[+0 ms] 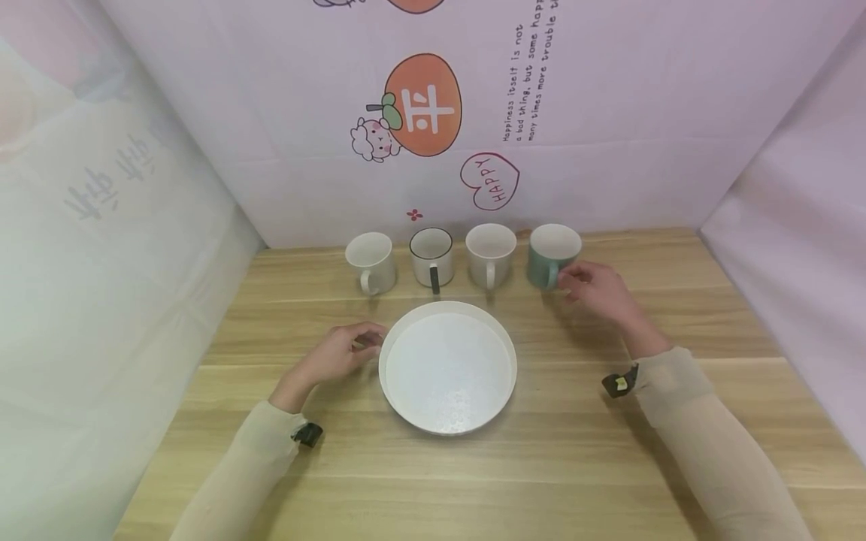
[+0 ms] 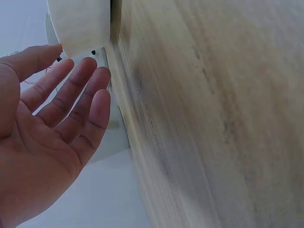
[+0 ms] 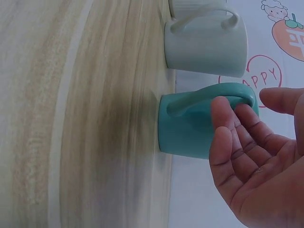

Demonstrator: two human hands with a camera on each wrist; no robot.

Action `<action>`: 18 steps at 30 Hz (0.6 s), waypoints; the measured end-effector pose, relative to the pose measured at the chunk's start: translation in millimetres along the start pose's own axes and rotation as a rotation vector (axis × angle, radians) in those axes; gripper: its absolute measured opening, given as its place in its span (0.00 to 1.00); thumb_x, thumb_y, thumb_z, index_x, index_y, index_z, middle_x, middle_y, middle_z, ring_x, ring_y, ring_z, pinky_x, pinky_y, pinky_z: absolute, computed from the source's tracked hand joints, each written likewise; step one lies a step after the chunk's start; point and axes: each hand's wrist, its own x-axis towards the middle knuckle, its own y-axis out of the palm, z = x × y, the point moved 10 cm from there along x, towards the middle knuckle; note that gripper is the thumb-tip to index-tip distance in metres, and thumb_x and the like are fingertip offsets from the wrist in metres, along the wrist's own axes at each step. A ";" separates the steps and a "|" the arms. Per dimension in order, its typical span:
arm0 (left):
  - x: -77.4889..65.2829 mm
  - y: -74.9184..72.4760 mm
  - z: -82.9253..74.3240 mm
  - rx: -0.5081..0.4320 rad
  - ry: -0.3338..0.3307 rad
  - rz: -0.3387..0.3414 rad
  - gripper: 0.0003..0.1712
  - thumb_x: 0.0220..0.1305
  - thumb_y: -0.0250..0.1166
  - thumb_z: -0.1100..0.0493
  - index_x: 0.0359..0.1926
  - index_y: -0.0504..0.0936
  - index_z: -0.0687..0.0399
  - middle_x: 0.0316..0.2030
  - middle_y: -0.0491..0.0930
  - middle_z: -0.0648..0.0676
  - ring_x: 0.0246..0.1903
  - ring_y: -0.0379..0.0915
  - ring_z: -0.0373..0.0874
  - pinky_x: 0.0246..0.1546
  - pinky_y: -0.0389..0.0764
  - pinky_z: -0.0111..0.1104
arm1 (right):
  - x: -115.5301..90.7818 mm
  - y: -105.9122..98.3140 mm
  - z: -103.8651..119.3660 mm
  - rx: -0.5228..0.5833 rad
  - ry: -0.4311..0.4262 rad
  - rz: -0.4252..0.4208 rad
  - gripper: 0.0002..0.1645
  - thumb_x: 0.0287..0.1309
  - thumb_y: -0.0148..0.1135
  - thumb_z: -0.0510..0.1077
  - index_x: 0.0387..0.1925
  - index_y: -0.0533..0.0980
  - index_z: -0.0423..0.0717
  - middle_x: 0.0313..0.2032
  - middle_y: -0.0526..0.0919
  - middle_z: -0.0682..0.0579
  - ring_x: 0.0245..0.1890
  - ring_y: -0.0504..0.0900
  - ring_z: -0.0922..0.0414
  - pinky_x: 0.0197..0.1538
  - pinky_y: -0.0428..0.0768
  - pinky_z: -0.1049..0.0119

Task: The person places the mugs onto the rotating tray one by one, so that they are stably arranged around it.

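Observation:
A round white tray (image 1: pixel 448 372) with a low rim lies on the wooden table. My left hand (image 1: pixel 343 351) is beside its left edge, fingertips right at the rim. The left wrist view shows that palm with loosely bent fingers (image 2: pixel 73 102) and nothing in them. At the right end of a row of mugs stands a teal mug (image 3: pixel 187 130), upright, white inside. My right hand (image 1: pixel 598 291) reaches its handle (image 3: pixel 209 95). In the right wrist view the fingers overlap the mug just beside the handle, and the thumb stands apart on the handle's other side.
Left of the teal mug stand a plain white mug (image 1: pixel 490 259), a white mug with black rim and dark handle (image 1: pixel 431 259), and another white mug (image 1: pixel 372 263). Handles face me. A printed white cloth (image 1: pixel 582 173) hangs right behind the row; more cloth (image 1: pixel 135 300) flanks the table.

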 end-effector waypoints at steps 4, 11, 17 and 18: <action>-0.4 1.0 1.1 -0.001 -0.001 0.008 0.19 0.70 0.63 0.60 0.60 0.78 0.56 0.48 0.86 0.54 0.49 0.82 0.49 0.51 0.85 0.41 | 3.0 2.4 -1.7 -0.004 0.007 0.007 0.31 0.74 0.46 0.60 0.59 0.74 0.39 0.58 0.80 0.34 0.45 0.87 0.43 0.42 0.78 0.66; -0.8 3.2 1.8 0.011 0.003 0.037 0.22 0.72 0.60 0.59 0.64 0.74 0.56 0.51 0.85 0.57 0.52 0.82 0.51 0.54 0.83 0.44 | 5.3 6.9 -1.4 0.005 0.025 0.020 0.32 0.75 0.44 0.60 0.61 0.72 0.38 0.59 0.78 0.34 0.47 0.85 0.42 0.46 0.78 0.62; -2.6 5.8 1.1 -0.001 0.018 0.058 0.23 0.73 0.59 0.59 0.66 0.72 0.57 0.53 0.84 0.58 0.53 0.82 0.53 0.56 0.82 0.45 | 7.4 9.6 -2.4 0.005 0.023 0.019 0.30 0.76 0.44 0.58 0.60 0.73 0.38 0.58 0.79 0.34 0.47 0.85 0.43 0.42 0.76 0.67; -3.0 6.0 1.0 -0.004 0.019 0.060 0.23 0.73 0.59 0.59 0.67 0.72 0.57 0.53 0.84 0.59 0.53 0.82 0.53 0.56 0.82 0.45 | 7.9 9.8 -3.0 0.005 0.021 0.018 0.30 0.76 0.44 0.58 0.59 0.73 0.38 0.57 0.80 0.34 0.47 0.85 0.44 0.42 0.77 0.67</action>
